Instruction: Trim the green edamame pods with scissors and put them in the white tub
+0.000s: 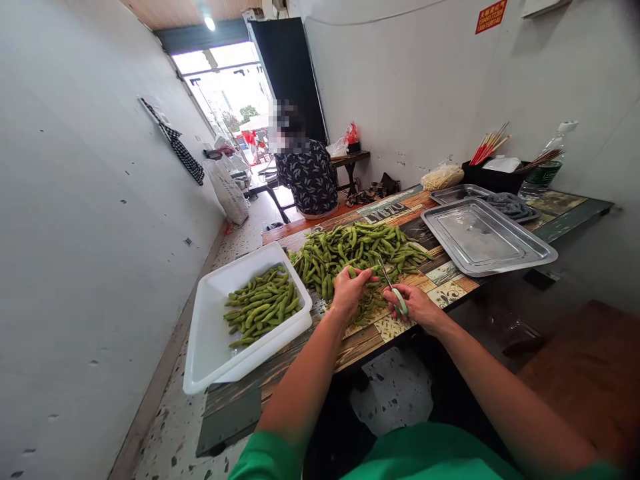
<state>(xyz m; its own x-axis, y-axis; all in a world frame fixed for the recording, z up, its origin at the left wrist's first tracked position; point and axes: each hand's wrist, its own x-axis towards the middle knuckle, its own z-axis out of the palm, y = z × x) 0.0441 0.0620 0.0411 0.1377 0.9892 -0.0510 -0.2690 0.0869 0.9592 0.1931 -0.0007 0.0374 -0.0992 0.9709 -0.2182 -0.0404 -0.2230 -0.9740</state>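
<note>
Between the fingers of my left hand (351, 288) is a green edamame pod, partly hidden by the fingertips. My right hand (413, 305) grips scissors (399, 300) with pale green handles, their blades pointing up and left beside the pod. Just beyond both hands a large heap of edamame pods (345, 250) covers the middle of the table. Small green trimmings (367, 310) lie under my hands. To the left, a white plastic bin (210, 333) holds a pile of pods (263, 307).
A metal tray (487, 240) rests at the right, with a smaller tray of grey scourers (510, 205) behind it. Further back stand a black box of skewers (495, 179) and a clear bottle (547, 163). A person in a patterned shirt (307, 177) sits beyond the table (280, 387).
</note>
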